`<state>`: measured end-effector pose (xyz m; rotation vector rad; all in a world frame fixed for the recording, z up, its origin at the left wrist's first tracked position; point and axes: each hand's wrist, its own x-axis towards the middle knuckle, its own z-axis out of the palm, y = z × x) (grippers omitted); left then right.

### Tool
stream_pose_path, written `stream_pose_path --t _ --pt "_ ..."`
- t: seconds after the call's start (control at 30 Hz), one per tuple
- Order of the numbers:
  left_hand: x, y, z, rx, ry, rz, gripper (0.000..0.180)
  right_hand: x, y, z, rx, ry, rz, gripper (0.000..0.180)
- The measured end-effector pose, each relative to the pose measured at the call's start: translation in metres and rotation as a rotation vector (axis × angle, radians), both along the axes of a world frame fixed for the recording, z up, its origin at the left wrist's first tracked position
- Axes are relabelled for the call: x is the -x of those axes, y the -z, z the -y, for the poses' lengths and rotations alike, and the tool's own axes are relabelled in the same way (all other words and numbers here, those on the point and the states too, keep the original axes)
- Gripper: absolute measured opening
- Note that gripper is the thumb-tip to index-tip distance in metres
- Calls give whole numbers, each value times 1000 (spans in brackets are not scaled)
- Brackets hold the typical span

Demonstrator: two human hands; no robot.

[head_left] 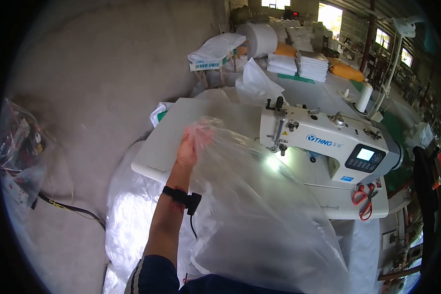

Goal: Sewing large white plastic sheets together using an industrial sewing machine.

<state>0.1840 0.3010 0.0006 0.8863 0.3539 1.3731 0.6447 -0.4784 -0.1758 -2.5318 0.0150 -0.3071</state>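
Plastic film (pixel 264 206): translucent, wrinkled, glossy; likely light, limp, slippery, easily creased
Best hold: probably gathered edge, bunched for friction
Left grip (pixel 197 139): apparently grasping bunched film
Right grip: out of view, cannot tell
Location: draped across smooth pale tabletop (pixel 154 149), beside boxy sewing machine (pixel 301 130)

I count one sewing machine (pixel 323 132), bearing one lit screen (pixel 365 154). To the machine's left there's one hand (pixel 187 147), gripping one plastic sheet (pixel 259 201), with one strap (pixel 177 196) on that arm. One pair of scissors (pixel 369 197) lies in front of the machine's right end. Behind the machine I see one tall thread cone (pixel 363 98), one big roll (pixel 261 40), two white stacks (pixel 312 66) and four bright openings (pixel 330 18).
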Motion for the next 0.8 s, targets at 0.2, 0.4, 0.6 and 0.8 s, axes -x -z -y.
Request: stream_pose_path --t 0.2,0.4,0.6,0.8 --pt "54 44 -29 -379 -429 -1358 17 30 -45 -60 350 -184 -178 36" --pt "51 11 13 -485 -380 -1851 40 29 -103 -110 402 -512 4 34" --pt "56 -15 134 -317 -537 -1874 69 140 -196 -329 49 -1277 468 48" --pt "133 99 147 -181 -186 -1490 40 229 -174 -408 178 -1630 642 52"
